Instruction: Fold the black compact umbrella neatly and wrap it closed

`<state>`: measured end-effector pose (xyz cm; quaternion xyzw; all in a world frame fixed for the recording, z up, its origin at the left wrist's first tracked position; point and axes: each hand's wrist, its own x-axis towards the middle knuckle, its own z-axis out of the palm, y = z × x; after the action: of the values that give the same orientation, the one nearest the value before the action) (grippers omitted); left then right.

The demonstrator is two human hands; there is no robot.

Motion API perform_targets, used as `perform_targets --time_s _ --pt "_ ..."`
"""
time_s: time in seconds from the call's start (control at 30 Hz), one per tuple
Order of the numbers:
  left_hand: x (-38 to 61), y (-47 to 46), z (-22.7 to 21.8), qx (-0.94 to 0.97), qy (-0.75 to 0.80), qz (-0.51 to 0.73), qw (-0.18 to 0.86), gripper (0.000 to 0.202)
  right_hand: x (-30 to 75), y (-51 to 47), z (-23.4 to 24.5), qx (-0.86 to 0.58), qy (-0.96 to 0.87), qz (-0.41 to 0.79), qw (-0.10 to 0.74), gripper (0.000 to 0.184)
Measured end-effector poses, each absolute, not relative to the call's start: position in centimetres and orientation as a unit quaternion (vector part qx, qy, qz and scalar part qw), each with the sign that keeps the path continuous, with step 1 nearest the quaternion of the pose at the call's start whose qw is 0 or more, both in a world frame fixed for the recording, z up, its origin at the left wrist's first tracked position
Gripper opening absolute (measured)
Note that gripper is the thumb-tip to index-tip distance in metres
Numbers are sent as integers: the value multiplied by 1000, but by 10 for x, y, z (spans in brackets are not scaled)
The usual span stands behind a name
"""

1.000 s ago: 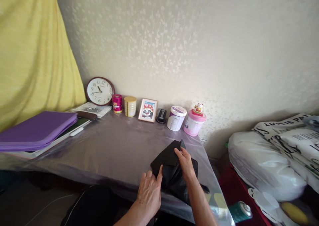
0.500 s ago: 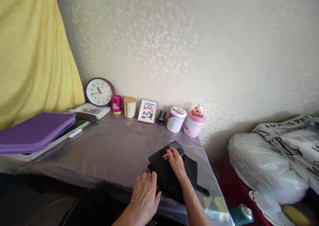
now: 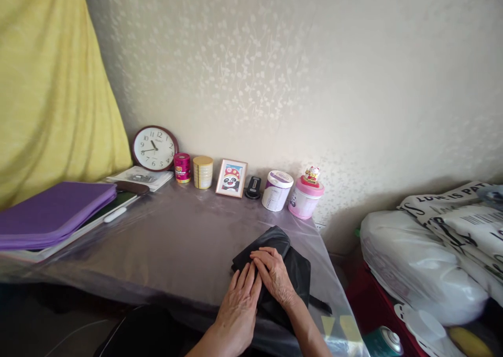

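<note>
A folded piece of thin black cloth (image 3: 301,268) lies near the table's front right corner, with a short dark strap (image 3: 320,304) sticking out at its right. My left hand (image 3: 239,307) rests flat on the cloth's left part, fingers stretched out. On top of the cloth lies my right hand (image 3: 275,276), its fingers slightly bent and pointing left, their tips meeting those of my left hand. Neither hand is gripping the cloth. Both palms are hidden.
Along the wall stand a clock (image 3: 155,148), a pink tin (image 3: 182,168), a yellow-lidded can (image 3: 203,172), a panda picture (image 3: 231,177) and two tubs. Purple folders (image 3: 55,210) lie left. Beyond the table's right edge are a white bag (image 3: 416,262) and a spray can (image 3: 383,342).
My left hand has moved up and right onto the cloth, its fingers straightening. My right hand has come slightly down and now lies against the left fingertips.
</note>
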<state>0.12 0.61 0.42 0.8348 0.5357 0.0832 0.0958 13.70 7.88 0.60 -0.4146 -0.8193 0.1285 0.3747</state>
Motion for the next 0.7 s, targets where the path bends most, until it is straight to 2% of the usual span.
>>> perform_targets --time_s 0.33,0.5,0.7 --pt "1 9 -13 830 530 123 124 87 161 137 10 -440 -838 68 314 30" --pt "2 12 -14 820 545 105 140 102 175 170 4 -491 -824 80 273 29" --pt "9 7 16 785 591 10 184 105 186 176 5 -574 -755 39 315 32"
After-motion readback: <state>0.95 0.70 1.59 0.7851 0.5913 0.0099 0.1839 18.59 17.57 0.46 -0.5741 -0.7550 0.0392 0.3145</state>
